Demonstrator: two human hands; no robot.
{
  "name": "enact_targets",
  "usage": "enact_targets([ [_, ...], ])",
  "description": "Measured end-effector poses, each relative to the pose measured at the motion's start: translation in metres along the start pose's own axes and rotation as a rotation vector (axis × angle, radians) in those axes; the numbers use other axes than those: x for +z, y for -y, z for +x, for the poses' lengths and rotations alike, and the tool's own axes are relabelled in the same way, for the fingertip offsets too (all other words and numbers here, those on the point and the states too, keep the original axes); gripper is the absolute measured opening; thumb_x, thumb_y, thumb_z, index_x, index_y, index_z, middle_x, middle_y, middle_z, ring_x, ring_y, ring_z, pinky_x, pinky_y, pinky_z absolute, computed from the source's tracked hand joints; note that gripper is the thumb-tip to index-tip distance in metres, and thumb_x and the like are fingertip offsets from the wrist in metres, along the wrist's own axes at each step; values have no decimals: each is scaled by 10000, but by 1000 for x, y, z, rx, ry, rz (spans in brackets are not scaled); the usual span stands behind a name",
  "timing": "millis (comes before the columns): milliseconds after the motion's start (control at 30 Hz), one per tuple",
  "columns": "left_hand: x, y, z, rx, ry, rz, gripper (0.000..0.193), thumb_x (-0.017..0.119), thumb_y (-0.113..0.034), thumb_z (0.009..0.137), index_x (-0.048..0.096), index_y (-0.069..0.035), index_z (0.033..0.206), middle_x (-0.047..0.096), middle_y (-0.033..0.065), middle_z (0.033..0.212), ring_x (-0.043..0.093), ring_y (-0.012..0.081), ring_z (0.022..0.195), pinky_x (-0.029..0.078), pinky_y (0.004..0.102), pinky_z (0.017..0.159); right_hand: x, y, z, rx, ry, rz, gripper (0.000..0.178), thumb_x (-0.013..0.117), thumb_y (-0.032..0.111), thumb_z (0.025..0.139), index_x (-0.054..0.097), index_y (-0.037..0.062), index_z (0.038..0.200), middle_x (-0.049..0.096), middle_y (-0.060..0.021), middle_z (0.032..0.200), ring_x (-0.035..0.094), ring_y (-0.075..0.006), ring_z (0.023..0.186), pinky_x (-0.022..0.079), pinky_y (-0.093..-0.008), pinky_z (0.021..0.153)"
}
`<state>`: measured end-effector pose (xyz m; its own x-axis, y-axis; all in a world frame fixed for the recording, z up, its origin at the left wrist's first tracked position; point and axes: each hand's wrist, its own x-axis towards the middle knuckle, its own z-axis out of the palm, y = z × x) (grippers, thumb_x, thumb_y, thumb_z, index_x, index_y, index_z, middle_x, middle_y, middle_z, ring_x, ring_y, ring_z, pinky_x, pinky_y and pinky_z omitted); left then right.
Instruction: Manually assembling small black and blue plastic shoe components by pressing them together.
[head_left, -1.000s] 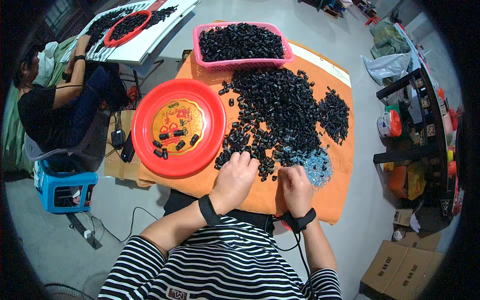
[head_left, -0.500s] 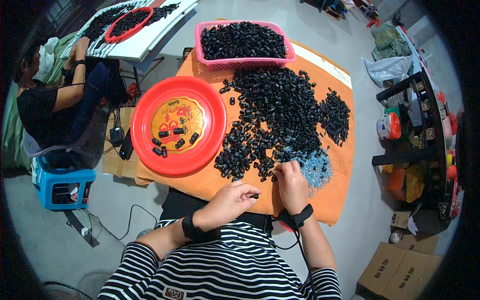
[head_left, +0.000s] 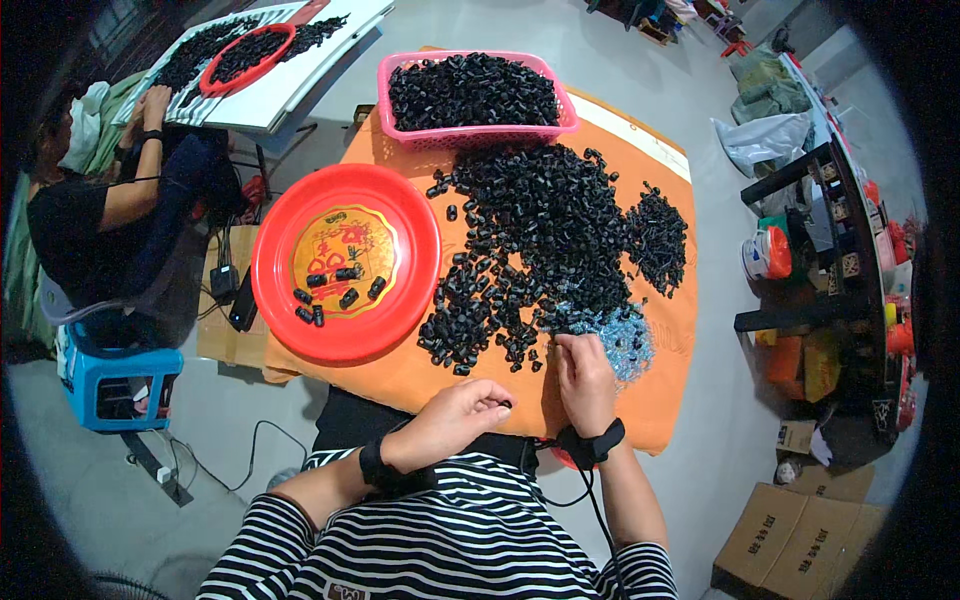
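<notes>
My left hand [head_left: 458, 418] is closed in a pinch on a small black plastic part [head_left: 505, 404], just above the near edge of the orange-covered table. My right hand [head_left: 588, 382] reaches the near edge of the pile, its thumb and fingers drawn together. Whatever its fingertips may hold is hidden. Beside those fingertips lies a heap of small clear bluish pieces [head_left: 630, 345]. Beyond them spreads a big pile of black plastic parts [head_left: 545, 210]. To the left, a round red tray [head_left: 275, 260] holds several black cylindrical pieces [head_left: 348, 298].
A pink basket [head_left: 430, 138] full of black parts stands at the table's far side. A smaller pile of thin black parts [head_left: 658, 240] lies at the right. Another person [head_left: 100, 205] sits at a white table [head_left: 310, 60] at far left. Shelving [head_left: 855, 290] and cardboard boxes [head_left: 790, 540] stand right.
My right hand has shifted slightly nearer, back from the pile's edge. The left hand has moved slightly left and lower, still pinching the black part. The whole view has shifted a little.
</notes>
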<state>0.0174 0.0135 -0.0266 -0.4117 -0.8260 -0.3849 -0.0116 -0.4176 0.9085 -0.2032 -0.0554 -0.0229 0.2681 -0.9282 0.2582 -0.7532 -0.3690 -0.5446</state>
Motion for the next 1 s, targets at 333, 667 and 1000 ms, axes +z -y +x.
enact_targets([
  [333, 4, -5, 3, 68, -23, 81, 282, 661, -191, 976, 687, 15, 1166, 672, 81, 979, 652, 149, 884, 533, 301, 823, -4, 3, 7, 24, 13, -6, 119, 701, 42, 880, 644, 59, 984, 608, -148, 928, 646, -347, 786, 527, -429, 666],
  [667, 2, -5, -3, 37, -20, 112, 267, 646, -181, 997, 680, 18, 1171, 686, 91, 1001, 678, 148, 903, 540, 293, 827, 8, 5, 12, -54, 155, -212, 110, 687, 68, 861, 604, 52, 932, 583, -147, 880, 639, -370, 710, 518, -471, 611],
  [1000, 0, -7, -3, 33, 39, 46, 270, 626, -170, 1011, 664, 6, 1213, 683, 62, 1052, 654, 112, 959, 529, 274, 867, -6, 0, 14, 19, 23, -14, 117, 690, 88, 905, 605, 67, 984, 604, -147, 943, 641, -381, 774, 529, -457, 648],
])
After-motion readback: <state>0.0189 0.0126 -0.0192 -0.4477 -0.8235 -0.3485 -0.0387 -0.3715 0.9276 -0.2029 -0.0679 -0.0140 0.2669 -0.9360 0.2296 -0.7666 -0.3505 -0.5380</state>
